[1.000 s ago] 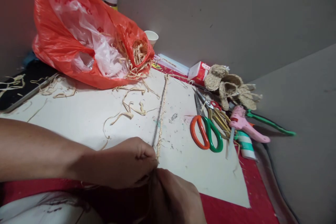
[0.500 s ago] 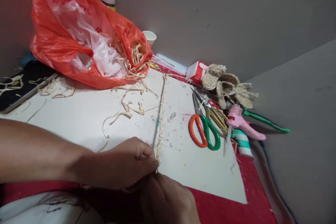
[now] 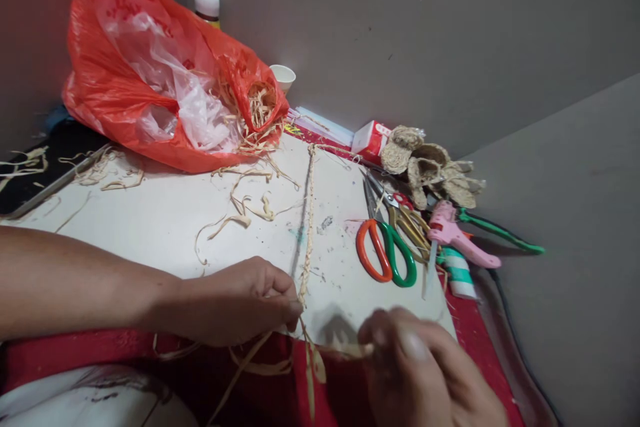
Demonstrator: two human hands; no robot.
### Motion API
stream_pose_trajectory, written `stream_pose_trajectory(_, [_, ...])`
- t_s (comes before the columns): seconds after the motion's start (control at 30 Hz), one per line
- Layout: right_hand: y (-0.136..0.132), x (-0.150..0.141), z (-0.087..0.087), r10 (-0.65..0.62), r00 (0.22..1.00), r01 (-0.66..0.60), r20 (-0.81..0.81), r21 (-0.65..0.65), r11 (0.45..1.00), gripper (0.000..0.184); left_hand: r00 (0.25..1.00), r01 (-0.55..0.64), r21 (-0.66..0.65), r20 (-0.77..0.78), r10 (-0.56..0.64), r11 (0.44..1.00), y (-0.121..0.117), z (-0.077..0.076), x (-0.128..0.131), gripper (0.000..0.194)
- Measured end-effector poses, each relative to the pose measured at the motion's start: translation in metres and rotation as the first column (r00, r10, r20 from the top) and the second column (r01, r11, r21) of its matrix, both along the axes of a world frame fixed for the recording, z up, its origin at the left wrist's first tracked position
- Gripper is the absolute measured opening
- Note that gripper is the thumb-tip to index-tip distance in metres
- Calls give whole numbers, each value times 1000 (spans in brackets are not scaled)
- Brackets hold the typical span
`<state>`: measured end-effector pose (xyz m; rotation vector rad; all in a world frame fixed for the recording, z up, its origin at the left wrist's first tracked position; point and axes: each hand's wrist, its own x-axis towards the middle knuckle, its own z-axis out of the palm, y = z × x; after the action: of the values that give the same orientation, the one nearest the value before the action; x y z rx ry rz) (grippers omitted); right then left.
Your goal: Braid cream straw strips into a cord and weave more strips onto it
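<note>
A thin plaited raffia braid [image 3: 309, 227] runs from the far edge of the white board down to my left hand [image 3: 250, 300]. The thumb and fingers of that hand pinch the near end of the braid. Below the pinch, loose raffia strands [image 3: 311, 373] hang down over the red cloth, and others trail to the left. My right hand [image 3: 425, 370], blurred by motion, is closed on one raffia strand [image 3: 345, 350] and holds it stretched out to the right of the braid. Its fingers are pressed together.
On the white board [image 3: 150, 227] lie loose raffia scraps [image 3: 243, 203] and scissors with orange and green handles [image 3: 387, 250]. To the right are a pink glue gun [image 3: 457, 237] and woven raffia pieces [image 3: 425, 160]. A red plastic bag [image 3: 150, 80] stands at the back left.
My right hand has moved away from my left hand to the right, drawing a raffia strand sideways. Loose strands below the braid have come into sight. My left hand keeps its pinch.
</note>
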<state>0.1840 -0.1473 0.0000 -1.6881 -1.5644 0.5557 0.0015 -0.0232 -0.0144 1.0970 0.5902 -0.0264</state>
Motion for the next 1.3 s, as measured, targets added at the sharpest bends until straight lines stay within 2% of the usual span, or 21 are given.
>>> stream_pose_trajectory(0.03, [7,-3,2,-137,981,131,-137,-54,990,20,1000,-4,-7,26,4,1000,1,0,0,31])
stream_pose_trajectory(0.07, [14,-9,4,-214,935,174,-283,-160,972,22,999,-7,-11,48,8,1000,1,1,0,31])
stream_pose_trajectory(0.13, [24,-20,3,-260,803,40,-536,-386,922,27,996,-13,-22,85,15,1000,1,2,1,33])
stream_pose_trajectory(0.17, [28,-24,1,-246,737,-85,-629,-448,890,29,995,-6,-28,103,9,1000,1,2,1,35])
stream_pose_trajectory(0.23, [31,-28,-4,-204,631,-293,-748,-473,831,32,992,10,-41,128,-5,999,0,2,1,38])
stream_pose_trajectory(0.3, [30,-25,-9,-184,576,-393,-797,-467,792,31,993,13,-73,115,-4,997,-2,3,2,38])
stream_pose_trajectory(0.37, [29,-19,-11,-198,577,-410,-793,-490,769,29,998,-17,-105,55,23,994,-3,3,2,36])
stream_pose_trajectory(0.5, [28,-13,-9,-184,661,-380,-728,-536,754,32,999,-25,-116,-26,23,993,-1,5,3,34])
stream_pose_trajectory(0.63, [27,-17,-4,-169,715,-369,-678,-572,732,38,999,30,-49,-27,-31,998,2,6,3,30])
stream_pose_trajectory(0.73, [27,-18,-2,-174,738,-335,-652,-578,744,39,998,60,22,-20,-60,998,5,6,1,26])
stream_pose_trajectory(0.9, [28,-10,-4,-139,736,-382,-663,-576,723,36,993,114,-8,20,-114,993,7,7,0,23])
stream_pose_trajectory(1.1, [33,-3,-14,-58,705,-488,-706,-544,683,34,995,91,-92,-24,-93,992,8,7,2,22])
stream_pose_trajectory(1.3, [34,-6,-17,-18,700,-511,-714,-518,686,34,992,113,-122,-37,-118,986,8,6,3,16])
